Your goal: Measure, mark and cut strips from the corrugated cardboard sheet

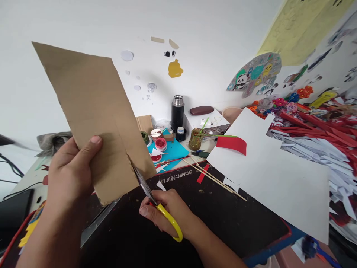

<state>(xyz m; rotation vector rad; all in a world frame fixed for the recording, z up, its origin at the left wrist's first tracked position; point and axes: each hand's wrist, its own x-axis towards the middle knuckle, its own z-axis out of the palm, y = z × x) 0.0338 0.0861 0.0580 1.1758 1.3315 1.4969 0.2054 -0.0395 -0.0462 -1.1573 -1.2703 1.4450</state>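
A brown piece of cardboard (92, 96) is held upright and tilted in my left hand (71, 167), thumb on the near face and fingers behind it. In my right hand (170, 208) is a pair of scissors (169, 219) with yellow handles. Their blades meet the lower right part of the cardboard, at the lower end of a ragged slit. A faint line continues up the cardboard above that slit. Both hands are over a black desk mat (223, 219).
Paint jars (160, 144), a murky glass jar (195, 139) and a black thermos (177, 113) stand at the back. Wooden sticks (214, 178) and white card (279, 178) lie to the right, beside heaped paper strips (315, 149). A wall rises behind.
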